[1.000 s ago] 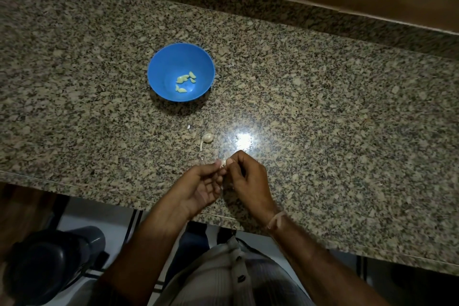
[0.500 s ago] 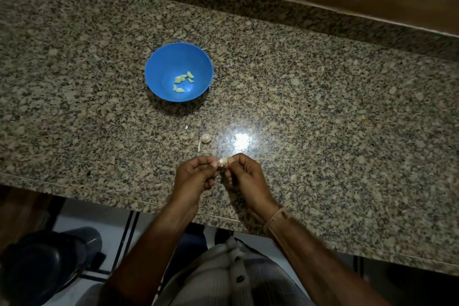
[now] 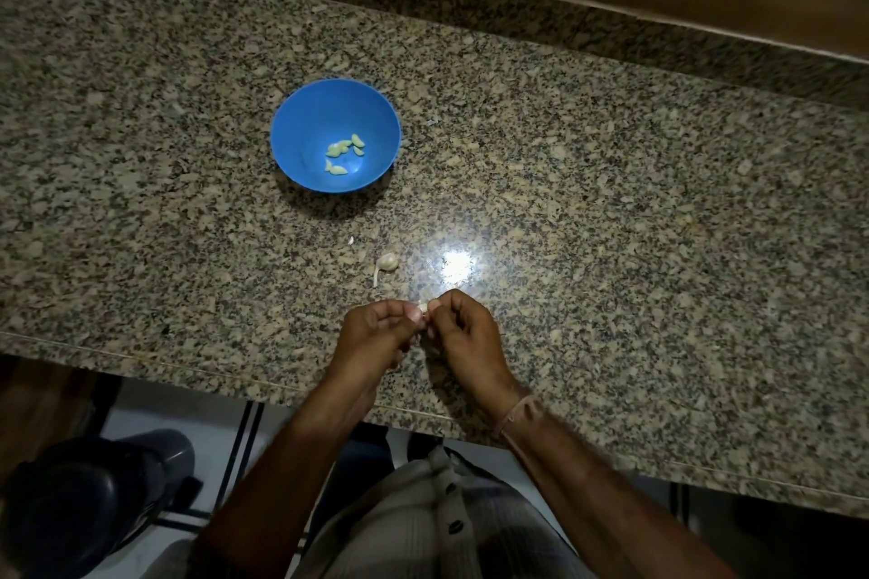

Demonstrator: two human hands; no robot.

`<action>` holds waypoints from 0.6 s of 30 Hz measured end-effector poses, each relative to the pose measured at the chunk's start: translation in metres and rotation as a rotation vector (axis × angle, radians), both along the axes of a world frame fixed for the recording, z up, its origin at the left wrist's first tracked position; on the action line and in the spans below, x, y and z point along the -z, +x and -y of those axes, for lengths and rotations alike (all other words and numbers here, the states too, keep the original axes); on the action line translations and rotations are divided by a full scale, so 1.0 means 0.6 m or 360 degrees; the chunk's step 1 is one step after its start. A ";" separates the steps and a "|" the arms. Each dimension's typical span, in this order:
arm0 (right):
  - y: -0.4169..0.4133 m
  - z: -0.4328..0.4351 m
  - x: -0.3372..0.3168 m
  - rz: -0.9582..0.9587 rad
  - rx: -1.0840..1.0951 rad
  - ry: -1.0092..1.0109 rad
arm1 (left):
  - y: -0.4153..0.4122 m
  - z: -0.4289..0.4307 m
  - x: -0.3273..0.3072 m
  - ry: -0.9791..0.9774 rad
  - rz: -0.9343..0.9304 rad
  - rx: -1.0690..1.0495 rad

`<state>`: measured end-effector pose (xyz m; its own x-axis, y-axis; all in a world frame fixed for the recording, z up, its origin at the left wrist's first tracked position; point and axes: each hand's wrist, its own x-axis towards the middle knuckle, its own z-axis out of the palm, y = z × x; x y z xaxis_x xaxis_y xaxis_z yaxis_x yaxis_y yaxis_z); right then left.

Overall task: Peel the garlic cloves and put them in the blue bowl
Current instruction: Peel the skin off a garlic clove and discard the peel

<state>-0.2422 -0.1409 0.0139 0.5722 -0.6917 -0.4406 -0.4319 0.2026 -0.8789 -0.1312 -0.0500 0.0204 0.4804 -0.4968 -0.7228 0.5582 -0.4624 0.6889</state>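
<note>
Fingertips of the left hand (image 3: 376, 334) and right hand (image 3: 463, 334) meet above the granite countertop's (image 3: 611, 202) near edge, both pinching one small garlic clove (image 3: 423, 307). An unpeeled clove (image 3: 386, 263) lies just beyond them. Farther back, toward the left, the blue bowl (image 3: 301, 122) holds several peeled cloves (image 3: 345, 153).

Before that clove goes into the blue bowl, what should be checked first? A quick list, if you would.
1. Grip on the clove by left hand and right hand: ok.
2. Skin fully off the clove: cannot tell, the hands hide it.
3. The blue bowl upright, room beside its peeled cloves: ok.
4. Way to the bowl open, only a garlic piece lying on the counter: ok.
</note>
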 end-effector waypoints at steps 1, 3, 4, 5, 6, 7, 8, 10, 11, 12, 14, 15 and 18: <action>0.000 -0.001 -0.002 0.0008 0.0005 -0.0041 | -0.002 0.002 0.000 -0.0010 -0.0068 -0.0029; -0.004 0.003 -0.004 -0.0045 -0.0184 -0.0542 | -0.004 0.004 -0.004 -0.0037 -0.0297 -0.0147; -0.006 0.005 -0.004 -0.0103 -0.0335 -0.0879 | -0.005 0.002 -0.005 -0.0035 -0.0317 -0.0179; -0.007 0.007 -0.003 -0.0139 -0.0463 -0.1140 | -0.006 0.000 -0.006 -0.0001 -0.0174 -0.0143; -0.008 0.009 0.001 -0.0159 -0.0537 -0.1294 | -0.007 -0.001 -0.002 0.0080 0.0146 -0.0019; -0.008 0.009 0.004 -0.0156 -0.0536 -0.1347 | -0.010 -0.002 -0.001 0.0188 0.0524 0.0138; -0.008 0.006 0.008 -0.0155 -0.0503 -0.1323 | -0.014 -0.003 -0.002 0.0261 0.0806 0.0243; -0.002 -0.002 0.004 -0.0124 -0.0306 -0.0922 | -0.016 -0.002 -0.003 0.0168 0.0740 0.0152; 0.002 0.000 0.004 -0.0101 -0.0214 -0.0678 | -0.017 -0.002 -0.002 0.0068 0.0521 0.0059; 0.003 0.001 0.002 -0.0100 -0.0138 -0.0499 | -0.017 -0.002 0.000 0.0014 0.0422 -0.0001; 0.007 0.003 -0.009 -0.0141 -0.0129 -0.0346 | -0.013 -0.003 -0.002 0.0039 0.0656 0.0079; 0.007 0.005 -0.008 -0.0141 -0.0168 -0.0247 | -0.012 -0.005 -0.002 0.0070 0.0788 0.0118; 0.014 0.005 -0.021 -0.0085 -0.0117 0.0269 | -0.007 -0.008 -0.003 0.0070 0.1050 0.0221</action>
<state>-0.2338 -0.1438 0.0266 0.5912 -0.5624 -0.5780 -0.4959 0.3118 -0.8105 -0.1356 -0.0450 0.0221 0.7619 -0.5627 -0.3207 -0.0396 -0.5348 0.8441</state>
